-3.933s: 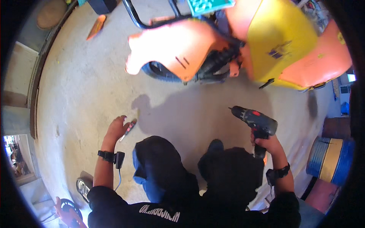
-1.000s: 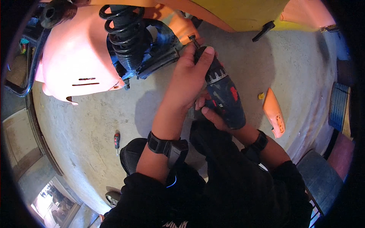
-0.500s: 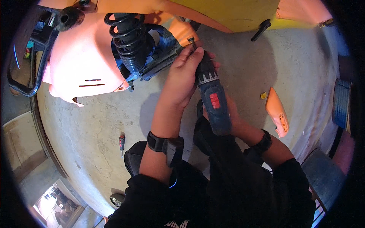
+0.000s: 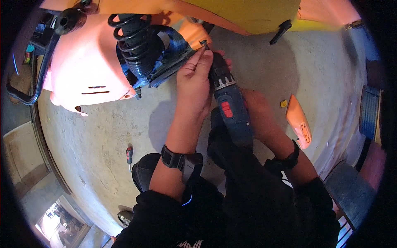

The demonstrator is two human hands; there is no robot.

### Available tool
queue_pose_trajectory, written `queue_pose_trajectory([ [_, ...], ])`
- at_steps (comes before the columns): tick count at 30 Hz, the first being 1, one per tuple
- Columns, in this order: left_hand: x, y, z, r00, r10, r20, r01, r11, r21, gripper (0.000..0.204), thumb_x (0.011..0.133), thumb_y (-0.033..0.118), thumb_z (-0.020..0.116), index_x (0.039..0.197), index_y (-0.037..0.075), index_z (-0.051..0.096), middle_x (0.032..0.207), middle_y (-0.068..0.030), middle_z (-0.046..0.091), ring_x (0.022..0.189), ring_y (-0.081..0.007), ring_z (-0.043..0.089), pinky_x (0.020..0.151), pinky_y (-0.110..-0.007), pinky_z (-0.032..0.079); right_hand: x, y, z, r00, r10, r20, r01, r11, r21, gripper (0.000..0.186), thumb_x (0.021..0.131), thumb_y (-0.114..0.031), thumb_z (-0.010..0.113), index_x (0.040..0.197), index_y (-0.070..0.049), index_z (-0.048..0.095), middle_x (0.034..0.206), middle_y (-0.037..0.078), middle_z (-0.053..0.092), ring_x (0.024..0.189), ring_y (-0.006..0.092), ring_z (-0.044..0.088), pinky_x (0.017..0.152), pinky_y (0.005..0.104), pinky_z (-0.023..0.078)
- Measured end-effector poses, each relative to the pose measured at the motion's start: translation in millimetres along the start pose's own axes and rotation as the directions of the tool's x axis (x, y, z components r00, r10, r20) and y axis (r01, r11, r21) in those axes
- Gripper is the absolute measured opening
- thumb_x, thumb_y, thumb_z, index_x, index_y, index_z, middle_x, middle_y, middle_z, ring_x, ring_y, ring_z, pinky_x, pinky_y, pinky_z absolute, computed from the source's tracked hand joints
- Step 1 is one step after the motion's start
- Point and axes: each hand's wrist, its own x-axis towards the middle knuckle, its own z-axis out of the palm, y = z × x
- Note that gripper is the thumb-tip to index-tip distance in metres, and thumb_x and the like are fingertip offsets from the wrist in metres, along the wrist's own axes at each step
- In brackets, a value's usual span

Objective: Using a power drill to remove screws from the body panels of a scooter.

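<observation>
A black drill with red switch (image 4: 231, 118) angles up to a fastener (image 4: 203, 43) on an orange panel (image 4: 194, 33) of the vehicle. My left hand (image 4: 194, 78) is closed round the drill's nose, its fingertips beside the bit. Behind the drill body, my right hand (image 4: 258, 111) grips the tool; most of its fingers are hidden and the hand is slightly blurred. Just left of the work are a black coil spring (image 4: 133, 49) and a dark wheel (image 4: 165, 41), partly inside a pale orange body panel (image 4: 74, 74).
A screwdriver (image 4: 129, 157) lies on the concrete floor (image 4: 91, 144) at left. An orange piece (image 4: 298, 122) and a small yellow object (image 4: 283, 103) lie at right. A black tube frame (image 4: 29, 95), yellow bodywork (image 4: 269, 16) and a blue barrel (image 4: 368, 111) stand around the edges.
Since the earliest frame, I have come closer to the vehicle and both hands now hold the drill at the fastener. Over the last second the drill has rolled, and my right hand has shifted up.
</observation>
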Motion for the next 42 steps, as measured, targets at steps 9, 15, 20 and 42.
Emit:
queue_pose_trajectory([
  [9,8.7,-0.5,-2.0,0.992,0.118,0.038,-0.121,0.865,0.487,0.032,0.1,0.031,0.055,0.105,0.0,0.063,0.092,-0.0129,0.069,0.086,-0.0215,0.067,0.077,-0.034,0.054,-3.9,20.8,21.8,0.976,0.162,0.149,-0.203,0.924,0.325,0.053,0.071,-0.02,0.077,0.117,-0.002,0.057,0.103,0.018,0.066,0.095,0.0346,0.066,0.085,0.0409,0.051],
  [15,2.4,5.0,-4.0,0.99,-0.119,0.072,0.119,0.993,0.011,0.037,0.1,0.027,0.055,0.123,-0.001,0.052,0.108,-0.017,0.065,0.095,-0.0272,0.067,0.084,-0.039,0.055,3.5,9.6,24.3,0.945,0.279,0.17,-0.321,0.892,0.318,0.056,0.073,-0.019,0.077,0.121,-0.003,0.053,0.107,0.019,0.066,0.1,0.0348,0.067,0.085,0.0416,0.052],
  [20,3.3,0.9,-1.3,0.988,-0.123,0.093,0.126,0.992,-0.025,0.037,0.098,0.022,0.057,0.126,-0.001,0.05,0.109,-0.0173,0.064,0.098,-0.0288,0.066,0.086,-0.041,0.055,0.6,14.0,18.7,0.996,0.091,0.006,-0.088,0.945,0.314,0.06,0.072,-0.018,0.078,0.124,-0.003,0.051,0.109,0.02,0.064,0.1,0.0356,0.066,0.085,0.0413,0.052],
  [42,0.4,-16.1,2.0,0.983,-0.184,0.024,0.184,0.948,-0.259,0.047,0.103,0.044,0.037,0.121,0.003,0.048,0.099,-0.0142,0.063,0.08,-0.0263,0.067,0.072,-0.04,0.058,-3.9,20.6,43.5,0.992,0.09,0.092,-0.119,0.913,0.39,0.028,0.077,-0.022,0.074,0.095,-0.008,0.06,0.084,0.011,0.063,0.076,0.0298,0.065,0.069,0.0393,0.053],
])
